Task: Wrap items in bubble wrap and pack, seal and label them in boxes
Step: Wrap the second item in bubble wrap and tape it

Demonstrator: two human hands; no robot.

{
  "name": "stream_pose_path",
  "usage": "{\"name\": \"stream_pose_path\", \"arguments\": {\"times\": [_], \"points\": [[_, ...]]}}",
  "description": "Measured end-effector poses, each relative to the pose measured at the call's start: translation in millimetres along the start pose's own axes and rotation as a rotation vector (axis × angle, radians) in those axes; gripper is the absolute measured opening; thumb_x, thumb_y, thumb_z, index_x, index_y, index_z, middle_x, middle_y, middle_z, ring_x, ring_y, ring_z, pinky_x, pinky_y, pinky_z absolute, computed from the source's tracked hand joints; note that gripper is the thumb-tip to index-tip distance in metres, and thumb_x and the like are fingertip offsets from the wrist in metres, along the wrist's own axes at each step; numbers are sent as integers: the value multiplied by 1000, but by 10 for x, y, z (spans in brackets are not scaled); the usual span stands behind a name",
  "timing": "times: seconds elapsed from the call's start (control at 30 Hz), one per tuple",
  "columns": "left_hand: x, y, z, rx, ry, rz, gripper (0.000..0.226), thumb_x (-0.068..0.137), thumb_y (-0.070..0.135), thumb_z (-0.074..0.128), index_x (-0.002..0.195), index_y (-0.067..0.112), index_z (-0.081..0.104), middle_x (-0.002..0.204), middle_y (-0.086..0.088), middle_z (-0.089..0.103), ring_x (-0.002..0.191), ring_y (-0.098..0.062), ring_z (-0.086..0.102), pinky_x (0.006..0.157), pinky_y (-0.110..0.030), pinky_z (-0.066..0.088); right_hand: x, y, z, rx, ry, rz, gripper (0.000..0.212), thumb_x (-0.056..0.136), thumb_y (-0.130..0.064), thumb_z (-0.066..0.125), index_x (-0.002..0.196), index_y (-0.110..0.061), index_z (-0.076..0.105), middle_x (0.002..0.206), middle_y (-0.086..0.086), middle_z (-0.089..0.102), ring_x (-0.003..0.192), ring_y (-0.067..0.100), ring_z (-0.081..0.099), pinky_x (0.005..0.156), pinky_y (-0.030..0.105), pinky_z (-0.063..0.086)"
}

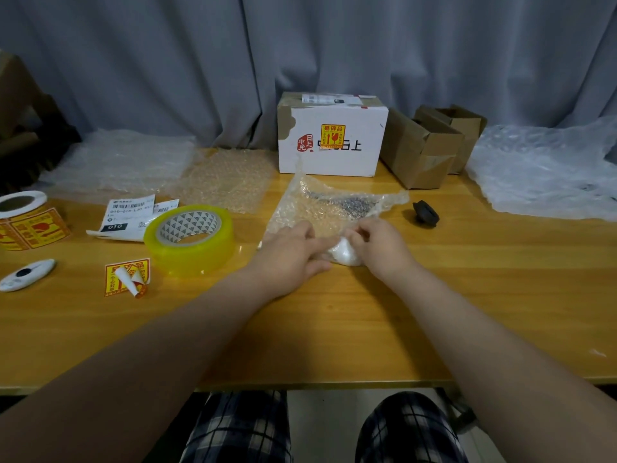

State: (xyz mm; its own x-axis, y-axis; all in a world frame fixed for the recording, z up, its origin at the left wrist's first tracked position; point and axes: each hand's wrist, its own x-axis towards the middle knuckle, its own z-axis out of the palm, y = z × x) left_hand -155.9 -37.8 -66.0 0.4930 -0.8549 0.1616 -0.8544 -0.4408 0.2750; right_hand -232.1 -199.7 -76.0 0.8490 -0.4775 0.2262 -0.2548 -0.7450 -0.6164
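Bubble film is only just being closed round the item. A bubble wrap sheet (334,208) is spread on the wooden table (334,329), and a small white item (345,257) is lying at its near edge, partly covered. The sheet is pressed flat just beside the item by the left hand (293,253), fingers straight. The film over the item is pinched by the curled fingers of the right hand (379,242).

Wrapping is judged to be at an early stage, with packing, sealing and labelling of this item all left. Behind the sheet, a white box (332,155) is already closed and bears a fragile sticker (333,136); open brown boxes (424,152) are standing to its right.

A tape roll (190,235), a label roll (23,215), shipping labels (130,215) and a white cutter (25,274) are laid to the left. A small black object (425,213) is lying just beside the sheet's right corner and may be caught as the film is rolled.
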Motion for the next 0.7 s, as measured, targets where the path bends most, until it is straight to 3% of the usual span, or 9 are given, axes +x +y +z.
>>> {"name": "stream_pose_path", "arguments": {"times": [0.1, 0.17, 0.27, 0.33, 0.37, 0.47, 0.57, 0.63, 0.7], "points": [[88, -80, -10, -282, -19, -99, 37, 88, 43, 59, 124, 43, 56, 98, 3, 44, 99, -12, 44, 92, -28, 31, -3, 82, -20, -17, 203, 17, 21, 89, -37, 60, 79, -18, 58, 90, 3, 59, 84, 18, 52, 71, 27, 39], [151, -108, -6, -367, -60, -131, 34, 87, 39, 62, 120, 40, 60, 93, 6, 42, 98, -12, 44, 87, -23, 30, 20, 111, -95, 228, 398, 221, 30, 88, -43, 58, 90, -15, 49, 94, 2, 52, 83, 18, 49, 65, 26, 36], [191, -142, 16, -401, -84, -127, 29, 87, 36, 63, 114, 45, 60, 88, 11, 41, 103, -15, 44, 101, -31, 33, 210, 101, -239, 490, 410, 459, 48, 87, -50, 57, 110, -12, 37, 92, 2, 50, 77, 18, 52, 61, 30, 43], [183, -173, 29, -423, -83, -130, 25, 87, 38, 63, 107, 53, 58, 87, 13, 41, 103, -14, 44, 108, -40, 30, 381, 64, -326, 473, 345, 466, 47, 86, -35, 62, 116, -12, 33, 92, 5, 53, 75, 19, 54, 63, 36, 50], [178, -181, 30, -427, -79, -128, 24, 86, 39, 63, 103, 56, 56, 88, 14, 41, 102, -12, 43, 109, -42, 28, 455, 23, -373, 435, 315, 445, 41, 87, -21, 62, 115, -13, 34, 90, 3, 51, 73, 17, 53, 60, 32, 48], [180, -184, 40, -422, -67, -120, 24, 87, 40, 62, 96, 61, 53, 89, 15, 42, 100, -9, 43, 111, -44, 26, 696, -94, -508, 106, 307, 229, 24, 84, 9, 48, 93, -13, 46, 83, 0, 49, 71, 14, 47, 57, 23, 38], [192, -200, 45, -431, -82, -128, 25, 88, 39, 62, 97, 61, 54, 88, 17, 41, 102, -9, 43, 111, -46, 25, 836, -195, -504, 39, 353, 164, 31, 82, 14, 42, 74, -11, 59, 88, 4, 59, 84, 19, 53, 72, 27, 42], [194, -209, 46, -436, -94, -128, 27, 88, 40, 61, 93, 65, 52, 88, 19, 39, 111, -14, 45, 111, -47, 24, 875, -201, -386, 98, 236, 124, 27, 90, 6, 48, 98, -12, 67, 111, 6, 61, 106, 19, 56, 85, 26, 45], [187, -198, 43, -436, -85, -127, 28, 88, 40, 60, 92, 66, 51, 93, 18, 43, 117, -17, 44, 112, -47, 23, 797, -231, -271, 298, 4, 16, 44, 94, -10, 57, 136, -20, 48, 144, 3, 43, 131, 18, 40, 105, 31, 38]]}}
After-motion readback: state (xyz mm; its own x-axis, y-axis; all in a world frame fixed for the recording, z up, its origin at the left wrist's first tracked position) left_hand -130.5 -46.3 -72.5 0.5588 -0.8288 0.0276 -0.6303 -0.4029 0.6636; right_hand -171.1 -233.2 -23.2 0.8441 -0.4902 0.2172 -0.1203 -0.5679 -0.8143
